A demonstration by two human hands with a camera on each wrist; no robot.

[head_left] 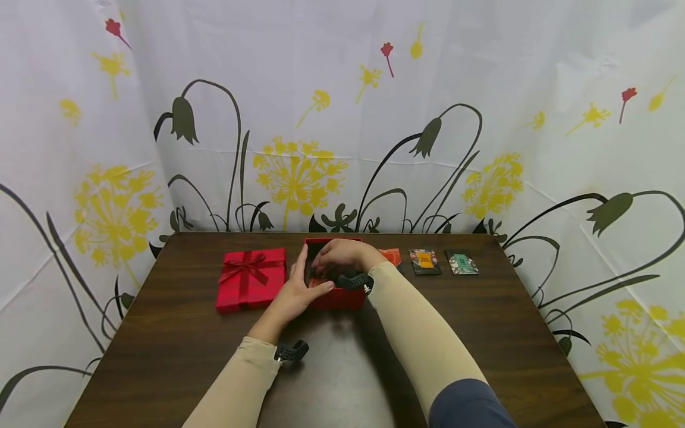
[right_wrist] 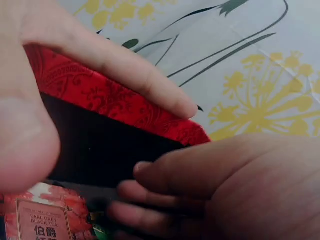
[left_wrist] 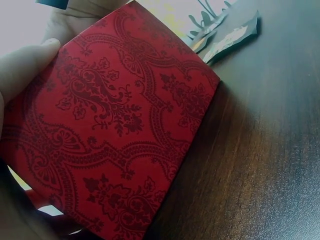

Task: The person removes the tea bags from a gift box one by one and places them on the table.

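Packet (right_wrist: 42,220) label: "EARL GREY", probably.

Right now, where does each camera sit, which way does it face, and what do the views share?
Head: worn on the head, looking forward and down at the table; shows both sleeved forearms, the left hand on the open red box and the right hand reaching in.
Left wrist: close against the red box's patterned side; a fingertip shows.
Right wrist: inside the box, facing its black lining; fingers and a tea packet show.
Shared: all three see the red box.
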